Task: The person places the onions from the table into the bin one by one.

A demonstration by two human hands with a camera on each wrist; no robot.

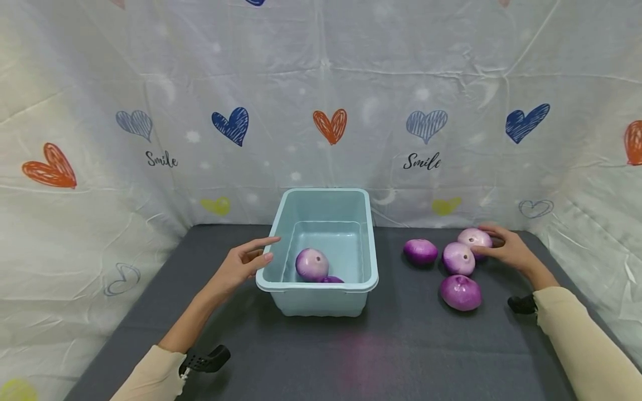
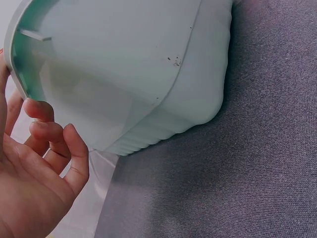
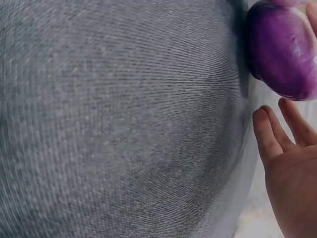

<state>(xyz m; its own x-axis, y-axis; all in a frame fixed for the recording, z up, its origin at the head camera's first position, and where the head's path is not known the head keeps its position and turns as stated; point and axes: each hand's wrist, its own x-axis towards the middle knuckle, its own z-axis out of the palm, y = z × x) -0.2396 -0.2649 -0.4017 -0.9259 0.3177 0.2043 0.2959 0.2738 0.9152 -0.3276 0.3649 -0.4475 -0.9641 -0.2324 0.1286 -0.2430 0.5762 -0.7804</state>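
Note:
In the head view my left hand [image 1: 246,259] holds the left rim of a light blue plastic bin [image 1: 321,301]; the left wrist view shows several fingers curled near the bin's outer wall [image 2: 124,59]. Inside the bin lies a purple onion [image 1: 312,264], with part of another onion [image 1: 332,279] showing behind the near rim. Off to the right, my right hand [image 1: 511,253] has thumb and fingers around the rearmost onion [image 1: 473,238]. The right wrist view shows a purple onion [image 3: 282,49] by that hand, its other fingers [image 3: 267,134] fairly straight.
Close to the right hand lie three more onions: one in the middle [image 1: 458,259], one in front [image 1: 460,293] and one to the left [image 1: 420,252]. Dark grey cloth [image 1: 401,356] covers the table. A pale curtain [image 1: 321,72] with printed hearts hangs behind and at both sides.

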